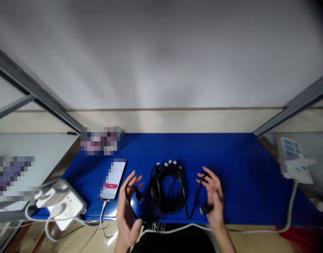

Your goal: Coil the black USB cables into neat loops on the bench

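A coil of black cables [168, 212] lies on the blue table between my hands, with several light-tipped plugs bunched at its far side. My left hand [127, 214] is to the left of the coil, fingers loosely curled around one black cable end, whose plug [139, 196] sticks out toward the coil. On the right, my right hand [214, 198] holds another black cable end. Its plug [204, 210] points left below the fingers, and a length of cable [195, 202] loops from the fingers down to the coil's near right side.
A phone [113, 182] on a white charging cord lies left of my left hand. A white power strip [68, 205] with plugs sits at the table's left corner. At the far right is a white-and-blue device [293, 158]. A pale cord [177, 229] runs across my lap.
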Motion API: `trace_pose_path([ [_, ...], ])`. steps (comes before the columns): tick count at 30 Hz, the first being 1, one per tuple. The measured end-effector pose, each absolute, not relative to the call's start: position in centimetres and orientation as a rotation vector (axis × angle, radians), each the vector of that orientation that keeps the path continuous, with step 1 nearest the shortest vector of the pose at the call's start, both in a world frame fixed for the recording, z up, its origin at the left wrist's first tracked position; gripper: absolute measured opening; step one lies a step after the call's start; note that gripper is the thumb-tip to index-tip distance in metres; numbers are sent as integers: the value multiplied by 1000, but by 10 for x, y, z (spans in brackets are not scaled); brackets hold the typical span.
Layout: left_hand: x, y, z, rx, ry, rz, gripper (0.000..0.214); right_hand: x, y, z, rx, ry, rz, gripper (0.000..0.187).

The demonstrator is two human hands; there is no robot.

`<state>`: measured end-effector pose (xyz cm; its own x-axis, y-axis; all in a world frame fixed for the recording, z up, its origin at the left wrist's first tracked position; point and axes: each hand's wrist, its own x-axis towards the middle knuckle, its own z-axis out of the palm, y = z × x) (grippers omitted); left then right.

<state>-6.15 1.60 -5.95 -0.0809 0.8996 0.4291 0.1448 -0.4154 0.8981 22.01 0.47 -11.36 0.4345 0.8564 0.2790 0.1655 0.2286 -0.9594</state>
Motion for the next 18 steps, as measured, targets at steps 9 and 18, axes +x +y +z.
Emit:
trace_pose_path([
  [9,-74,60,-10,1060,1166,2010,27,245,13,-60,-1069,-938,785,88],
  [18,-48,58,-5,1084,1107,1635,54,230,25,-49,-1010,-971,961,98],
])
